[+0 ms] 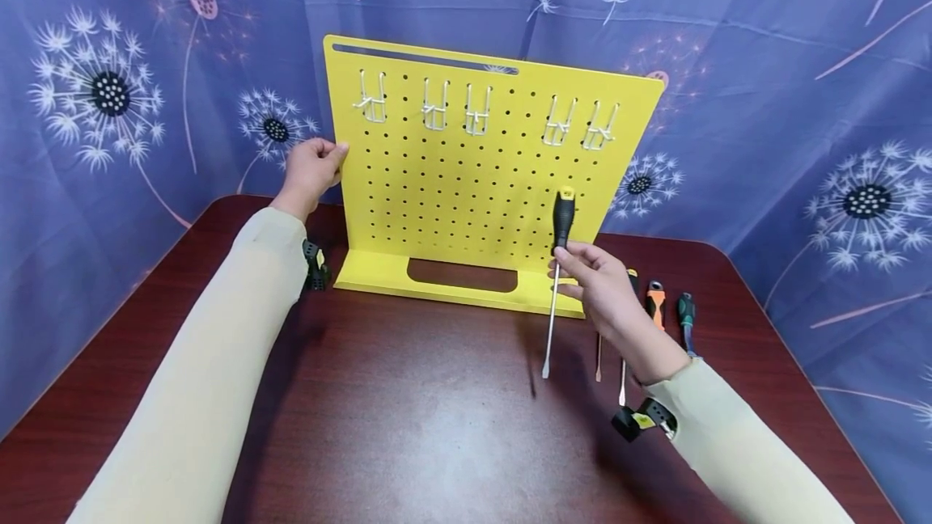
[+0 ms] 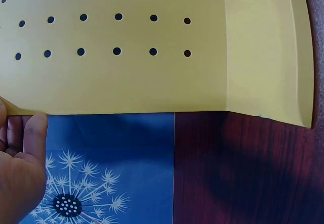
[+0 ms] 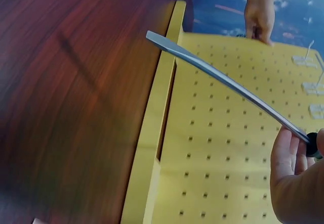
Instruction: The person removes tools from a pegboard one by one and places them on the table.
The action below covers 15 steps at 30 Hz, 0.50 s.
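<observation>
A yellow pegboard (image 1: 451, 184) stands upright on the table, with several wire hooks (image 1: 434, 107) along its upper part. My left hand (image 1: 309, 172) grips the board's left edge between thumb and fingers; the left wrist view shows that hand (image 2: 23, 168) at the edge too. In front of the board's lower right, my right hand (image 1: 600, 285) pinches a flathead screwdriver (image 1: 563, 221) where its black handle meets the shaft. The handle points up and the flat tip down, above the tabletop. In the right wrist view its metal shaft (image 3: 228, 80) crosses in front of the board.
Right of the board, partly behind my right forearm, lie more tools: an orange-handled tool (image 1: 656, 303), a green-handled tool (image 1: 687, 315) and screwdriver shafts (image 1: 623, 382). The dark red table (image 1: 408, 411) meets a blue dandelion-print curtain (image 1: 240, 14) behind the board.
</observation>
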### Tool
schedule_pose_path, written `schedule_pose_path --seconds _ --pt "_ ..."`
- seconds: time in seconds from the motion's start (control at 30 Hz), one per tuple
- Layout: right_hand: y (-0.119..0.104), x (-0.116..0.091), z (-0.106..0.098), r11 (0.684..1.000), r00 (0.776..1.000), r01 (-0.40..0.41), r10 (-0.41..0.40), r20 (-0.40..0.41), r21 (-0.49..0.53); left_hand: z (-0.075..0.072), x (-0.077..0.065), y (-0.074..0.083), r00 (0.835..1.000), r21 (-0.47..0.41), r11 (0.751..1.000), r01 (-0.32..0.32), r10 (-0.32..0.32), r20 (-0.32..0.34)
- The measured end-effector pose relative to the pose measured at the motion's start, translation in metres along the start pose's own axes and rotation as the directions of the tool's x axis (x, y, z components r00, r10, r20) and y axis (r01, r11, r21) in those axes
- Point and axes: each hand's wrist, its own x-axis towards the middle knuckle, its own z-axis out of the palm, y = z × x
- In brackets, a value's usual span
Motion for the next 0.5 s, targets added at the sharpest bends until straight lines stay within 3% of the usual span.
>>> schedule_pose_path --seconds 0.5 --pt "0.014 -0.006 -0.088 0.997 0.996 -0.065 0.062 -0.062 -0.045 0.006 0.000 0.001 1.000 -0.030 0.999 -0.018 0.018 0.004"
